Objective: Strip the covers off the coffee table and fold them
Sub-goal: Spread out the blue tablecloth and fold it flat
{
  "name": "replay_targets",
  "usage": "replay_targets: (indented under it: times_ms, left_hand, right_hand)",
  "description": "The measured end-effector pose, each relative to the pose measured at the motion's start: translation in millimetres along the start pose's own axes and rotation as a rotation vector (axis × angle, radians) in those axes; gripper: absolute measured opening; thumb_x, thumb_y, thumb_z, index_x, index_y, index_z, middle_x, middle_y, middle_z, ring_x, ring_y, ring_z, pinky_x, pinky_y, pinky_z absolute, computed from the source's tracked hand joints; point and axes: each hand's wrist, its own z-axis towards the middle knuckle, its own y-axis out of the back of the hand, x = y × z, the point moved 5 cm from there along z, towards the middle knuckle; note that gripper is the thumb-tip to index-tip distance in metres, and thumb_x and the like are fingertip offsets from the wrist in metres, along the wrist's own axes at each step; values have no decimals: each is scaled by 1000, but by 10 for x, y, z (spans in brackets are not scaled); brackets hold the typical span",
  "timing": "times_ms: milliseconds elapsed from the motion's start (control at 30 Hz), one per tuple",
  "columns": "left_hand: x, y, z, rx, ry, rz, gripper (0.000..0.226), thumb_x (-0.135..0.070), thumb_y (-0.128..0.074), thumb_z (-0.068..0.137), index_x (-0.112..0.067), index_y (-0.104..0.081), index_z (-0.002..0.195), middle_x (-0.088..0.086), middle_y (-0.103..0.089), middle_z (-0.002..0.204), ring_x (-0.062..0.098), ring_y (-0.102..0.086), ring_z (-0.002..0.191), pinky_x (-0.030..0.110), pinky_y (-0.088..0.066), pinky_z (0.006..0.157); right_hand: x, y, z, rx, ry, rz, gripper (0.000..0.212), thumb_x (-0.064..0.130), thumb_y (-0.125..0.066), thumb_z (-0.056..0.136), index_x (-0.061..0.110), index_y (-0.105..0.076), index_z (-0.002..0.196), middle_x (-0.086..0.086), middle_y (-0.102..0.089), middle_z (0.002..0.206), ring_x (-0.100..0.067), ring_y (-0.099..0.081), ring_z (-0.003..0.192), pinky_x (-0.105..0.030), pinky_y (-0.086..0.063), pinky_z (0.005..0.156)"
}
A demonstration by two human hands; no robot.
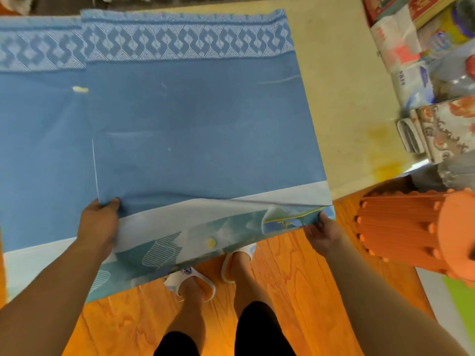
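Blue cover (195, 129) lies on the table, both hands (99, 222) (322, 233) gripping its near edge.

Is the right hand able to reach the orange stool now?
Probably yes, but not freely: the orange stool stands close beside the right hand, nothing between them, yet that hand has the blue cover in its grip.

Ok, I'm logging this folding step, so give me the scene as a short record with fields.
cover: blue cloth, folded over itself on the table
left hand: grips the folded layer's near left corner
right hand: pinches the near right corner
table: cream top, bare at right
nearby: orange stool on wooden floor
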Motion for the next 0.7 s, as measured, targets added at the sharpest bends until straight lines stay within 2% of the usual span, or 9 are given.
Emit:
replay_targets:
  times_ms: [100,167,300,367,433,500,567,633,700]
  left_hand:
    - [-50,17,-50,-38,-28,71,20,-26,-59,99,-16,-66,114,10,-64,112,31,-57,101,45,-46,97]
    - [-98,34,-69,-65,-28,92,20,-26,-59,98,-15,-66,113,10,-66,113,32,-59,102,45,-47,99]
    - [-232,48,-198,-117,-3,121,16,-27,-61,95,-15,-65,105,12,-67,111,34,-61,102,44,-48,94]
    - [-334,30,-267,-130,18,96,18,-25,-62,93,-14,-67,106,15,-68,116,32,-61,99,46,-49,92]
    - [-503,-40,-361,-41,54,-62,25,-20,-63,94,-12,-68,116,12,-70,119,28,-63,95,44,-54,82]
    - [-716,-163,-511,114,128,-290,24,-19,-61,97,-14,-69,119,5,-75,112,22,-72,87,39,-61,67]
    - [-1040,-285,-799,256,146,-368,20,-21,-58,99,-16,-71,114,-1,-78,102,17,-76,83,37,-63,62]
    - [-1370,-431,-1092,377,134,-358,22,-22,-55,101,-15,-71,114,1,-78,104,17,-76,90,40,-64,71]
    - [-1747,-581,-1393,474,114,-344,26,-21,-53,101,-13,-75,112,4,-77,111,20,-75,99,42,-61,82]
  right_hand:
    - [99,130,-48,-89,81,-99,10,21,-60,100,11,-61,98,-5,-68,91,-19,-66,77,-27,-54,43]
    - [143,197,-152,-97,155,-40,9,19,-62,99,10,-64,99,-7,-70,94,-21,-69,83,-32,-57,53]
    - [218,233,-260,87,153,187,15,12,-54,99,8,-62,111,-6,-64,99,-18,-65,82,-30,-58,63]
    - [340,316,-140,61,137,243,40,0,-48,98,8,-48,137,-11,-60,102,-22,-64,85,-33,-60,68]
    - [488,358,-23,76,115,179,61,-8,-42,97,16,-31,152,-14,-60,108,-27,-65,92,-39,-59,78]
    - [589,329,25,113,98,6,71,-14,-41,93,22,-30,153,-17,-59,118,-31,-65,97,-45,-58,86]
    - [638,288,33,108,178,-269,74,-21,-44,87,22,-41,147,-14,-62,113,-32,-66,93,-43,-58,83]
    - [640,259,46,108,302,-546,68,-23,-47,85,20,-53,137,-10,-63,107,-29,-63,88,-39,-56,75]
    - [676,244,83,109,536,-953,62,-12,-55,87,20,-54,140,-14,-61,115,-31,-60,94,-40,-53,79]
